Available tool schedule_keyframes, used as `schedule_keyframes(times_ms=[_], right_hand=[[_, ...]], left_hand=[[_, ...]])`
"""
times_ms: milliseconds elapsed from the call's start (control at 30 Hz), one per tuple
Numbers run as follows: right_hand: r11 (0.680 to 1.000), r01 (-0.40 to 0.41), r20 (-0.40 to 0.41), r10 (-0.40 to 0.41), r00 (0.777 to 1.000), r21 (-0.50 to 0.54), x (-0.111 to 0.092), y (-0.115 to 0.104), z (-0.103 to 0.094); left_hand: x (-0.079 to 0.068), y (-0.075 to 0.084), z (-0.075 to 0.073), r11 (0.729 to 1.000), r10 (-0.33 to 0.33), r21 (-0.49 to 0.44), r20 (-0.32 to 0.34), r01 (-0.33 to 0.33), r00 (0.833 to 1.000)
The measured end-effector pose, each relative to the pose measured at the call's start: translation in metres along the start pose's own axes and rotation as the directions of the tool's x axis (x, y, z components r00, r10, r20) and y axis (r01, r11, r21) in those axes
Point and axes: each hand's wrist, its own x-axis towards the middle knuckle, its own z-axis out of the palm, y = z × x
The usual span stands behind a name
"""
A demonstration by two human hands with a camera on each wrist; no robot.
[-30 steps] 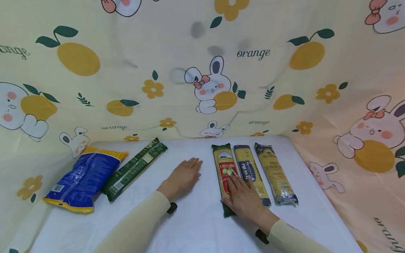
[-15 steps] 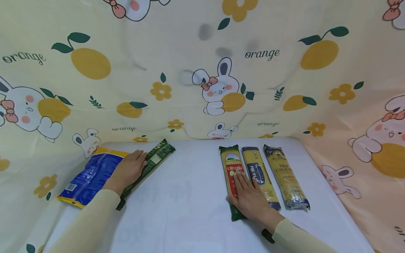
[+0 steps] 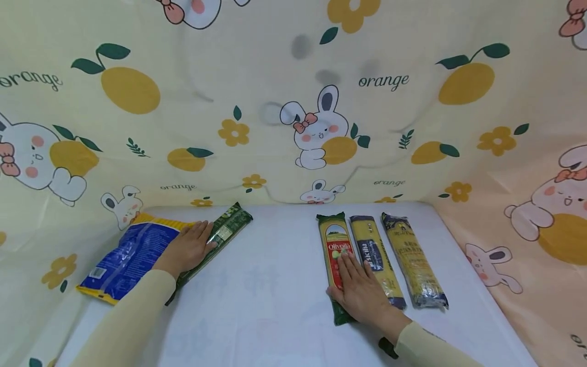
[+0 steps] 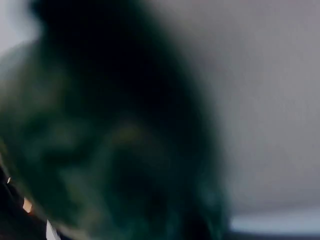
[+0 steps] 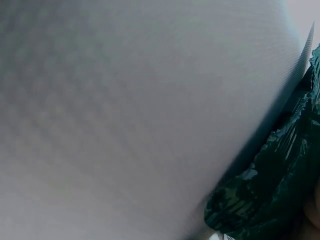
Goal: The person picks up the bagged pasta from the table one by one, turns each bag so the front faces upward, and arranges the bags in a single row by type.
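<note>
My left hand (image 3: 183,250) rests with extended fingers across a long dark green packet (image 3: 223,233) and the edge of a blue and yellow bag (image 3: 133,260) at the left. In the left wrist view the green packet (image 4: 100,150) is a close blur. My right hand (image 3: 362,290) lies flat, fingers straight, on a green and red pasta packet (image 3: 338,247) marked Olivoilà. Its lower part also covers some of a yellow pasta packet (image 3: 372,250) with a dark blue label. The right wrist view catches the green packet's crinkled end (image 5: 270,190).
Another yellow pasta packet (image 3: 415,262) with dark blue ends lies at the far right. All the packets are on a white-covered table (image 3: 270,306). A cloth wall (image 3: 257,61) printed with rabbits and oranges stands behind and at the sides.
The left hand has moved left from the middle of the table onto the green packet and blue bag. The right hand stays on the green and red packet; the head view has shifted slightly.
</note>
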Motion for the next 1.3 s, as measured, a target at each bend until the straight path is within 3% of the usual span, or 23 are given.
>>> schedule_keyframes(times_ms=[133, 300, 500, 733, 967, 1167, 1233, 1300], right_hand=[[1.0, 0.005, -0.006, -0.005, 1.0, -0.004, 0.001, 0.001, 0.0], [1.0, 0.003, -0.009, -0.003, 1.0, -0.004, 0.001, 0.002, 0.0], [1.0, 0.015, 0.005, -0.015, 1.0, -0.004, 0.001, -0.001, 0.003], [1.0, 0.005, 0.001, -0.005, 1.0, -0.011, 0.0, 0.0, 0.0], [1.0, 0.008, -0.016, -0.008, 1.0, -0.005, 0.0, 0.001, -0.001], [1.0, 0.004, -0.006, -0.004, 1.0, -0.009, 0.0, 0.0, 0.0], [1.0, 0.006, -0.015, -0.006, 1.0, -0.009, -0.001, 0.0, 0.0], [1.0, 0.011, -0.027, -0.012, 1.0, -0.007, -0.001, 0.0, 0.0]], left_hand=[[0.001, 0.007, 0.003, 0.999, -0.014, -0.049, 0.016, 0.015, 1.0], [0.001, 0.013, 0.01, 0.994, -0.017, -0.106, -0.028, 0.014, 0.999], [-0.006, 0.02, 0.017, 0.987, -0.08, -0.143, -0.019, 0.076, 0.997], [-0.004, 0.045, 0.019, 0.968, -0.14, -0.212, 0.003, 0.137, 0.99], [0.001, 0.094, 0.017, 0.932, -0.233, -0.27, 0.06, 0.24, 0.971], [0.004, 0.167, 0.01, 0.842, -0.34, -0.401, 0.124, 0.361, 0.932], [0.003, 0.188, 0.004, 0.809, -0.327, -0.469, 0.142, 0.355, 0.934], [0.0, 0.2, 0.001, 0.804, -0.284, -0.501, 0.146, 0.319, 0.948]])
